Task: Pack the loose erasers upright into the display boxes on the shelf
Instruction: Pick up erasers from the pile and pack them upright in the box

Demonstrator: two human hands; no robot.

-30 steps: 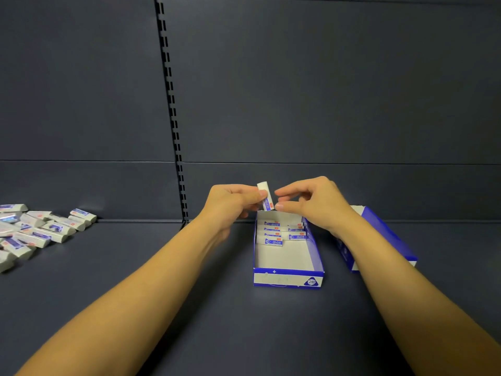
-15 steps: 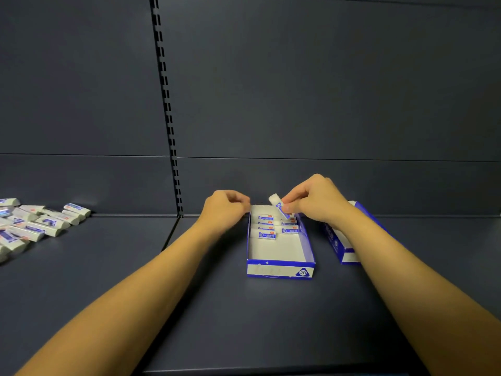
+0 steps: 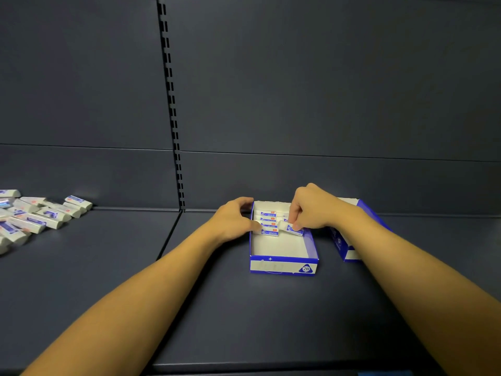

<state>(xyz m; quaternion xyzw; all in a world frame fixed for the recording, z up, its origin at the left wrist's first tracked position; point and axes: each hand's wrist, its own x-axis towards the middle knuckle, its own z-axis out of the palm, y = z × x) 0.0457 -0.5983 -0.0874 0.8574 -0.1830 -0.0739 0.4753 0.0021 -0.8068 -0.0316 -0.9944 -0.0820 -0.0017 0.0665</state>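
Right hand [image 3: 311,210] pinching eraser [image 3: 291,229], lowering it tilted into box [image 3: 283,264]; should stand it upright. Left hand [image 3: 238,218] curling round the box wall, steadying.

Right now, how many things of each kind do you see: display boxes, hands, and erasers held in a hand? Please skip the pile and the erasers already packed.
Display boxes: 2, front box and second box
Hands: 2, left hand and right hand
Held erasers: 1, held eraser pinched by the right hand
Total: 5
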